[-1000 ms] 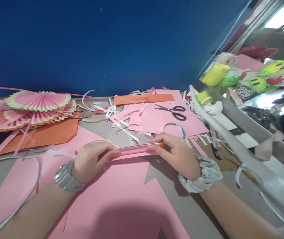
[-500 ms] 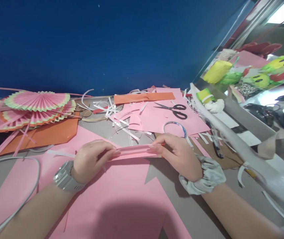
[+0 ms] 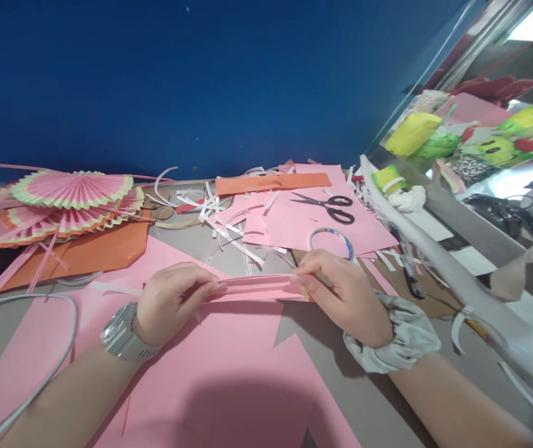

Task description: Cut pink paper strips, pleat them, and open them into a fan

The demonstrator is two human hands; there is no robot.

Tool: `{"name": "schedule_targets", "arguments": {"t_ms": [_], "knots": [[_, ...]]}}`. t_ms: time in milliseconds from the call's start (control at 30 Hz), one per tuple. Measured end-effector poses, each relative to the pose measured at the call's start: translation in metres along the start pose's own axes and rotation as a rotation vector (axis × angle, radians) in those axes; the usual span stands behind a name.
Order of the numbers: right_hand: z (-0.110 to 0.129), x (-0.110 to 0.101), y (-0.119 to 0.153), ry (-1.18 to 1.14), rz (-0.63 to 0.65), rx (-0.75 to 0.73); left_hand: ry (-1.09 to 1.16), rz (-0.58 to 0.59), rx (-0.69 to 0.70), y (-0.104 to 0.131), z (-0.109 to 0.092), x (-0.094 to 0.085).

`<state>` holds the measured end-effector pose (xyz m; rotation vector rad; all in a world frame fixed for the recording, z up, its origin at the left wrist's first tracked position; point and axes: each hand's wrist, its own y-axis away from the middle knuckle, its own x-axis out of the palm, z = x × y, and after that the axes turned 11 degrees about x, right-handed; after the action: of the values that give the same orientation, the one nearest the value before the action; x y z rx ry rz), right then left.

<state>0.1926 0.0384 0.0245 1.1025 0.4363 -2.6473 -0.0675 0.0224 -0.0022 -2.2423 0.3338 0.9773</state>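
Note:
A narrow folded pink paper strip [image 3: 257,286] stretches level between both hands, above a large pink sheet [image 3: 229,354]. Its left end is pinched by my left hand [image 3: 175,302], fingers closed, a silver watch on the wrist. My right hand [image 3: 344,295] pinches the right end between thumb and fingers; a bit of orange shows beneath the fingertips. A pale scrunchie [image 3: 397,339] circles the right wrist. Just behind the right hand lies a roll of tape [image 3: 349,246], partly covered by it.
Black-handled scissors [image 3: 340,208] lie on pink paper at the back, near an orange strip [image 3: 273,183] and white paper scraps. Pleated paper fans [image 3: 77,190] are stacked at left. A white cable [image 3: 74,323] curves at the left front. A box cutter [image 3: 413,280] lies at right.
My right hand has shifted slightly to the right and its grip on the strip's end has changed a little. My left hand stays nearly in place, still pinching.

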Motion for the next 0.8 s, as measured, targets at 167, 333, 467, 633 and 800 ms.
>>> {"name": "schedule_targets", "arguments": {"t_ms": [167,333,467,633,800], "knots": [[-0.001,0.001,0.0,0.017,-0.027,-0.008,0.009,-0.016,-0.002,0.0,0.0,0.0],[-0.006,-0.001,0.001,0.024,-0.099,0.041,0.003,-0.034,-0.035,0.0,0.002,0.001],[-0.007,-0.001,0.001,0.06,-0.149,0.038,0.031,-0.042,-0.056,0.0,0.002,0.002],[-0.007,0.001,-0.002,0.099,-0.141,0.113,0.093,0.042,-0.132,-0.004,0.0,0.002],[-0.012,0.001,-0.01,0.043,-0.168,0.199,0.18,0.035,-0.336,-0.007,0.004,0.002]]}}
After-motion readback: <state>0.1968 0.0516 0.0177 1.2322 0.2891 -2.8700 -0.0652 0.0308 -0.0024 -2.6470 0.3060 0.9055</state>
